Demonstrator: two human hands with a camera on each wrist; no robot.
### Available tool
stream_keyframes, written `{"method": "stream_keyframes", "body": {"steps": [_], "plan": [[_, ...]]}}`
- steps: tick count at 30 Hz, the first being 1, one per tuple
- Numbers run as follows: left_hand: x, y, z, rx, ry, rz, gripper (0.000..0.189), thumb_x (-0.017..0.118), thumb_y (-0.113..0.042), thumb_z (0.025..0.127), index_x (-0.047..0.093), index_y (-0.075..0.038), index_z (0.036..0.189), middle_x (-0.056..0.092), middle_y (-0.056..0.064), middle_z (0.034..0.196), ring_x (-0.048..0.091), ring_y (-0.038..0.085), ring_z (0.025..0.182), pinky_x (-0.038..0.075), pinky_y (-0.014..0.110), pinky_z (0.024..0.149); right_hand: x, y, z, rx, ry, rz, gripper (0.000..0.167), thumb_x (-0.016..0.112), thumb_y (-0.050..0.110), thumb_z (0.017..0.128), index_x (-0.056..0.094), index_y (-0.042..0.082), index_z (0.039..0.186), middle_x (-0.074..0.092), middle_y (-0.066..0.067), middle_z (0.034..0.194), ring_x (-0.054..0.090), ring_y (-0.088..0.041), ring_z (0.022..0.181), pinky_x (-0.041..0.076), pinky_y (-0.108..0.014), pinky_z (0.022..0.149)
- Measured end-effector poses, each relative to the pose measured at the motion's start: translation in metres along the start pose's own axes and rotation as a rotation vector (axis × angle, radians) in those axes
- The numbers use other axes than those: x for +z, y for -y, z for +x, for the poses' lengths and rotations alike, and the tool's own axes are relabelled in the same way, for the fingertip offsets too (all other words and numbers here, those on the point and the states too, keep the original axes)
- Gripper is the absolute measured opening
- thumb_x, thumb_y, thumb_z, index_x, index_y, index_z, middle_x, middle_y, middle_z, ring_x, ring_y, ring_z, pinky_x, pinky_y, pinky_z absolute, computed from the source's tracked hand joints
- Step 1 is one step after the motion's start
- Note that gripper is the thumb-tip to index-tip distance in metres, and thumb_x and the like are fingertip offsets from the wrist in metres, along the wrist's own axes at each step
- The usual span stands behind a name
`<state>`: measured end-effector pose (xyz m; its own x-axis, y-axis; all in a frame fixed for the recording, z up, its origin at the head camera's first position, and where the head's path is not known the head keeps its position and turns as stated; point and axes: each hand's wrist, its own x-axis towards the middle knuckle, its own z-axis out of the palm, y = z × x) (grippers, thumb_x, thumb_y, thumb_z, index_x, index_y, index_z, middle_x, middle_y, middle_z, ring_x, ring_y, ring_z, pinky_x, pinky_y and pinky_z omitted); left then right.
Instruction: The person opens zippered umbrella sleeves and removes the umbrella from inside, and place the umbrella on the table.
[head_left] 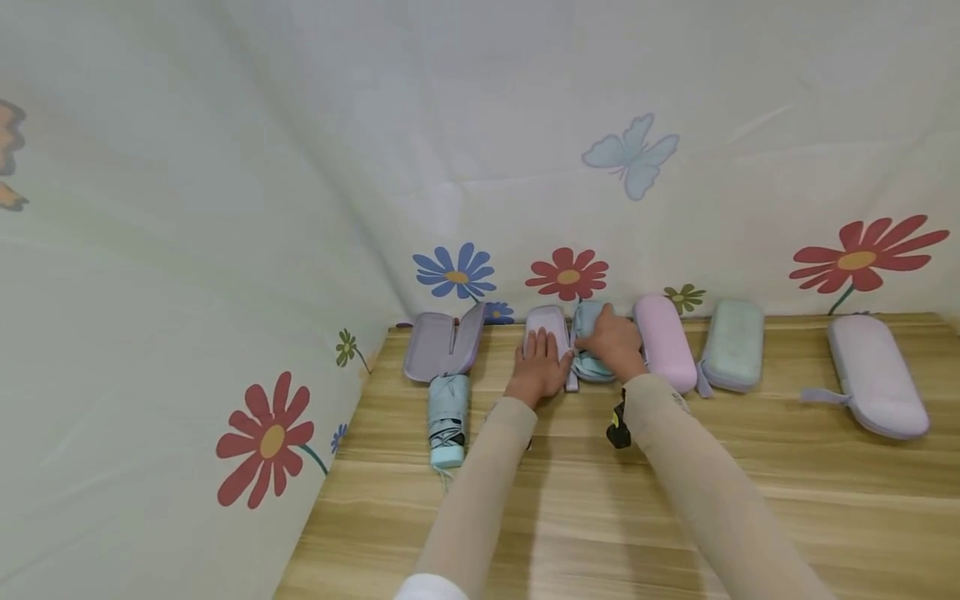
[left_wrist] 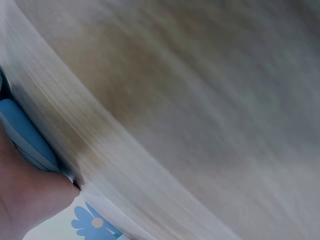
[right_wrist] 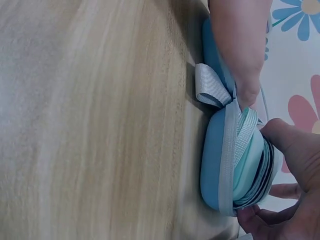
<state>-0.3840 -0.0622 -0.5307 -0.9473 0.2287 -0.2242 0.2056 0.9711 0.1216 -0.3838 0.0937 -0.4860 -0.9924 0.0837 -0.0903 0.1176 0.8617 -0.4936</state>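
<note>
My left hand (head_left: 538,368) lies flat, fingers spread, on one half of an open zip case (head_left: 551,318). A compact folded umbrella (head_left: 592,315) sits in the other half, its fabric and pale mint handle showing in the right wrist view. My right hand (head_left: 617,343) grips this umbrella, thumb on one side and curled fingers by the case rim. A woven strap loop (right_wrist: 210,86) sticks out at the hinge between the halves. The left wrist view catches only part of the left hand (left_wrist: 35,197) against the case's edge.
On the left stands another open case (head_left: 431,346), with a second folded umbrella (head_left: 448,412) lying before it. Closed cases line the right: a pink one (head_left: 666,343), a green one (head_left: 735,346) and a pale lilac one (head_left: 877,375). Flower-printed cloth (head_left: 510,192) walls the table's back edge.
</note>
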Motion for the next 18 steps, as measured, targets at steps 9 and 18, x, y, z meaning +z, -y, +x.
{"method": "stream_keyframes", "body": {"steps": [9,18], "plan": [[0.005,-0.007,0.000,-0.005,0.005,0.013,0.072,0.009,-0.056,0.108,0.003,-0.013,0.165,-0.003,0.008,0.172,-0.009,0.025,0.157,0.003,0.050,0.125,-0.014,-0.014,-0.001,0.010,0.067,0.180,0.102,0.072,0.041,0.089,0.013,-0.017,0.149,0.048,-0.044,0.135,0.050,-0.055,0.124,0.045,-0.059,0.102],[0.005,-0.001,0.001,-0.020,-0.026,0.011,0.073,0.013,-0.057,0.107,0.006,-0.013,0.165,0.000,0.008,0.172,-0.006,0.026,0.157,0.005,0.050,0.125,-0.045,-0.001,-0.030,-0.074,0.075,0.270,0.085,0.070,0.040,0.090,0.028,-0.011,0.142,0.053,-0.036,0.129,0.057,-0.044,0.112,0.048,-0.054,0.096]]}}
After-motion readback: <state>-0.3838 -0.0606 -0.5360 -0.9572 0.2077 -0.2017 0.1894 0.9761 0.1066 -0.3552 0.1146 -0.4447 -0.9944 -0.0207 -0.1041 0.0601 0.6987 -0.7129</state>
